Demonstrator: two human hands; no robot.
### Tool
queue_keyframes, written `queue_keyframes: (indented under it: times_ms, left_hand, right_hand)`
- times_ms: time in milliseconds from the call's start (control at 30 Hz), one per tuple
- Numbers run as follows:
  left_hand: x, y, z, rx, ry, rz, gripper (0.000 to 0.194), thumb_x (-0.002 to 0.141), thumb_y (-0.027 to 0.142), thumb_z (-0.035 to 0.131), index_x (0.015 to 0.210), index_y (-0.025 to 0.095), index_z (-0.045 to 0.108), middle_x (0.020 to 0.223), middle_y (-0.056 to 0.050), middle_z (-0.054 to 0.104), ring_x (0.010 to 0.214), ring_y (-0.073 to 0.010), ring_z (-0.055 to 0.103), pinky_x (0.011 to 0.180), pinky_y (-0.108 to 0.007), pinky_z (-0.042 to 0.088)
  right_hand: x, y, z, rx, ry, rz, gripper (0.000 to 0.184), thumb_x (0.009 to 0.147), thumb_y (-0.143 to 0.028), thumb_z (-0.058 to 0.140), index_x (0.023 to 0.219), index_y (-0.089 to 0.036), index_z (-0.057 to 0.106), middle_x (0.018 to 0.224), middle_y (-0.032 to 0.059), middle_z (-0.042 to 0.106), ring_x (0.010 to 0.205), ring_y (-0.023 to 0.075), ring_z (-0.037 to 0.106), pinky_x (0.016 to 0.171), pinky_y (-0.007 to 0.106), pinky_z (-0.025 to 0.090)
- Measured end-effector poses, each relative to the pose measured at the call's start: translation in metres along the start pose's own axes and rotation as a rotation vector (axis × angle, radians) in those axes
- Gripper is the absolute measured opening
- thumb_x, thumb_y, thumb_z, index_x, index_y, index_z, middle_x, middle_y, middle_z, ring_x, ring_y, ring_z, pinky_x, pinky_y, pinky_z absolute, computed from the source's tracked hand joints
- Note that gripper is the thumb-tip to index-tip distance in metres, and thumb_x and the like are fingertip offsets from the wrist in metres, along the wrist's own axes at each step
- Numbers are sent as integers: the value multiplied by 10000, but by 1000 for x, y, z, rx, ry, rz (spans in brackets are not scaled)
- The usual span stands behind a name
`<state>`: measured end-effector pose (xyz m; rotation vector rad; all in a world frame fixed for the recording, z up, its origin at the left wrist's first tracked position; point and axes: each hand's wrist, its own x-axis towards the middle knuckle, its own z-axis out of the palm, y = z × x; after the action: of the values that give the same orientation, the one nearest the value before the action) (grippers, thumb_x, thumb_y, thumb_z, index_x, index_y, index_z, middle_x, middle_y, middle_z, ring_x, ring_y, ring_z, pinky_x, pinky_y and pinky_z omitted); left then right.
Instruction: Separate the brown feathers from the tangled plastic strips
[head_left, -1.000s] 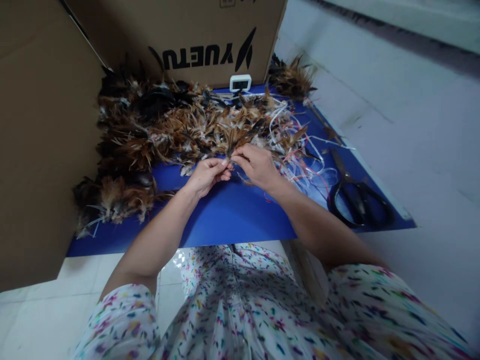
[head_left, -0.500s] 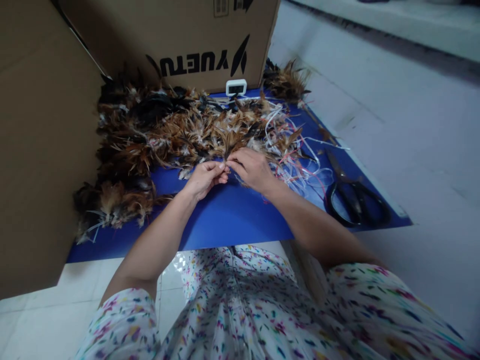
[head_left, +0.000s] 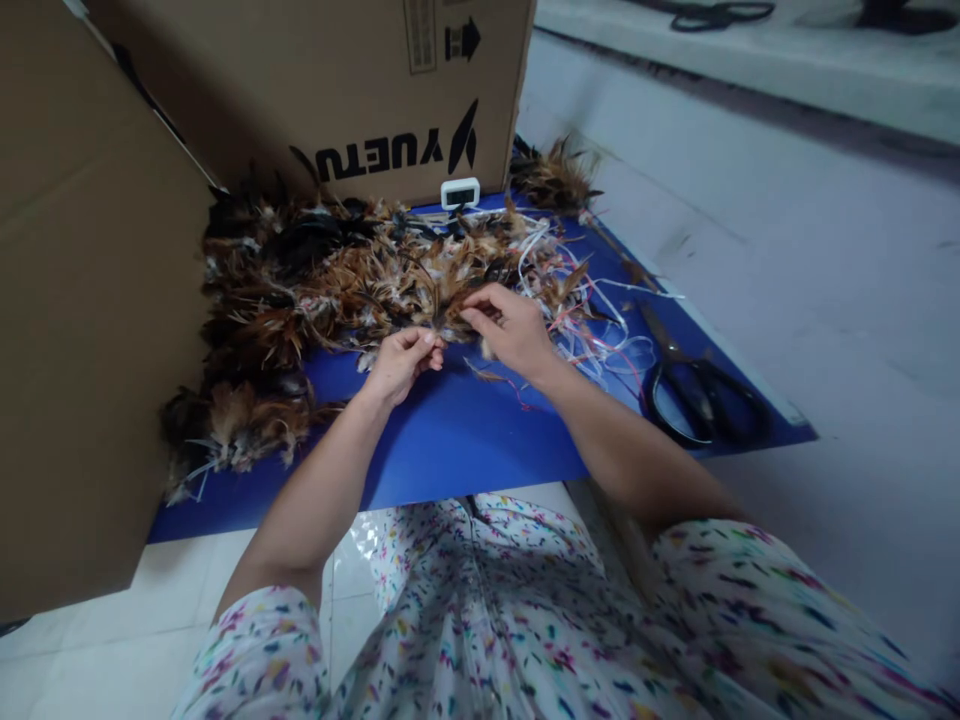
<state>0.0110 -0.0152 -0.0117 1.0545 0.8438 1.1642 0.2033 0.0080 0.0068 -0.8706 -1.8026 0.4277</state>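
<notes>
Handling, widest matter first. On the blue work surface (head_left: 450, 450), we would do the fingerwork over the bare strip nearest the body, so that the held feathers do not tangle with the pile (head_left: 397, 255) just beyond. Our left hand (head_left: 395, 365) is closed in a pinch, apparently on the lower end of a few feathers (head_left: 433, 300); we judge this grip sound, as it leaves the tips free. A light, steady pinch should suit, since hard pressure could bend the shafts. Our right hand (head_left: 517, 330) hovers just beside, thumb and forefinger drawn close together; we cannot tell whether anything lies between them. We would bring it in from the side, using fingertips only, to avoid ruffling the vanes.

Appearance, again by size. The pile spreads across the far part of the surface, black and dark brown toward the left, lighter brown with pale fluff at the middle. White and pink strands (head_left: 592, 345) lie loosely curled at its right edge, near the black-handled scissors (head_left: 675, 355). The held feathers stand roughly upright above the left fingertips, in front of the pile; they look slender and dark, with brown around them. Their exact number, and any binding at the base, are too small to tell
</notes>
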Motion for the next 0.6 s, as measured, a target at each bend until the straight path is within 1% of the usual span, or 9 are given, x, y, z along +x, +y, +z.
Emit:
queue_keyframes:
  times_ms: [100, 167, 200, 233, 300, 367, 400, 500, 600]
  left_hand:
    - [3, 0, -3, -2, 66, 46, 365, 686, 425, 892, 704, 129, 679, 579, 10, 632, 486, -56, 555, 512, -167, 486]
    - [6, 1, -5, -14, 120, 86, 322, 736, 388, 865, 695, 133, 672, 569, 18, 620, 471, -49, 541, 497, -157, 472]
    - [7, 2, -6, -29, 148, 107, 309, 755, 369, 853, 687, 135, 663, 578, 19, 623, 468, -45, 537, 488, -151, 463]
    - [8, 4, -6, -47, 175, 126, 298, 768, 348, 844, 679, 136, 654, 594, 17, 631, 466, -41, 533, 476, -146, 453]
    - [10, 7, -7, -86, 222, 158, 279, 789, 310, 829, 674, 136, 644, 623, 14, 646, 458, -35, 524, 456, -141, 436]
    - [10, 12, -8, -123, 258, 193, 273, 804, 281, 816, 665, 138, 629, 653, 11, 660, 453, -31, 518, 445, -142, 427]
    - [10, 15, -8, -140, 274, 216, 282, 806, 270, 813, 655, 139, 615, 668, 10, 665, 451, -29, 516, 441, -143, 423]
    - [8, 24, -9, -175, 317, 296, 320, 801, 262, 817, 633, 143, 572, 705, 15, 666, 462, -23, 514, 446, -145, 421]
    - [5, 33, -11, -182, 366, 364, 329, 805, 284, 815, 648, 148, 561, 720, 26, 661, 466, -14, 499, 457, -141, 420]
  right_hand:
    - [8, -1, -12, 12, 63, 82, 172, 917, -370, 609, 918, -207, 664, 863, 12, 708, 746, 150, 619, 729, 303, 493]
    - [12, -4, -21, -23, 42, 127, 140, 907, -327, 614, 913, -198, 670, 846, 9, 704, 731, 142, 611, 723, 296, 483]
    - [13, -6, -26, -62, -13, 144, 108, 895, -288, 625, 899, -192, 676, 828, 7, 702, 724, 139, 609, 721, 292, 474]
    - [13, -9, -31, -116, -100, 157, 74, 881, -245, 637, 877, -187, 682, 804, 6, 698, 717, 138, 609, 719, 288, 464]
    - [9, -14, -37, -253, -337, 165, 44, 862, -191, 659, 839, -178, 694, 786, 16, 698, 728, 147, 618, 724, 288, 447]
    - [-1, -17, -39, -412, -556, 159, 48, 864, -205, 688, 834, -171, 702, 835, 47, 712, 805, 179, 642, 756, 300, 445]
    - [-7, -18, -38, -491, -637, 153, 66, 870, -231, 701, 852, -167, 705, 884, 68, 720, 866, 201, 651, 781, 308, 448]
    - [-25, -17, -31, -659, -777, 135, 119, 905, -260, 686, 931, -145, 704, 1024, 124, 722, 1006, 241, 654, 849, 316, 452]
    - [-33, -16, -24, -721, -839, 117, 165, 968, -188, 557, 956, -106, 699, 1056, 160, 719, 1009, 242, 656, 882, 316, 446]
